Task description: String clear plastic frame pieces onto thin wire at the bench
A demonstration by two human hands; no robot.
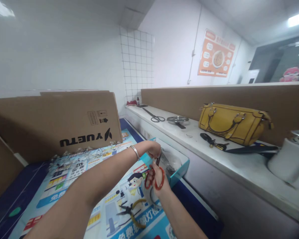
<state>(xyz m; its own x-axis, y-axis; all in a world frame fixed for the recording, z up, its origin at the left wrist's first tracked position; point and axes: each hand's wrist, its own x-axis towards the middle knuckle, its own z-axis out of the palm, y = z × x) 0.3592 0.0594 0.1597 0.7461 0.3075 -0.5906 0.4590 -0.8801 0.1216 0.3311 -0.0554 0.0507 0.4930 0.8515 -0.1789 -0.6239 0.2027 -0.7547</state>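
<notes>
My right hand (161, 181) is wrapped round red-handled scissors (159, 179), which point up toward my other hand. My left hand (154, 149), with a silver bangle at the wrist, reaches over the near side of a teal and white box (183, 169). Its fingers are bent downward and closed close to the scissor blades; what they pinch is hidden. Inside the box lies clear plastic wrapping (173, 161) around small dark items too blurred to name. Yellow-handled pliers (132, 212) lie on the printed mat below my hands.
A large cardboard box (52, 119) stands at the left, with small clear pieces (77, 154) along its base. On the white ledge (196, 142) are black scissors (154, 116), a round metal-rimmed item (177, 120), keys (214, 142), a yellow handbag (231, 122) and a white roll (291, 162).
</notes>
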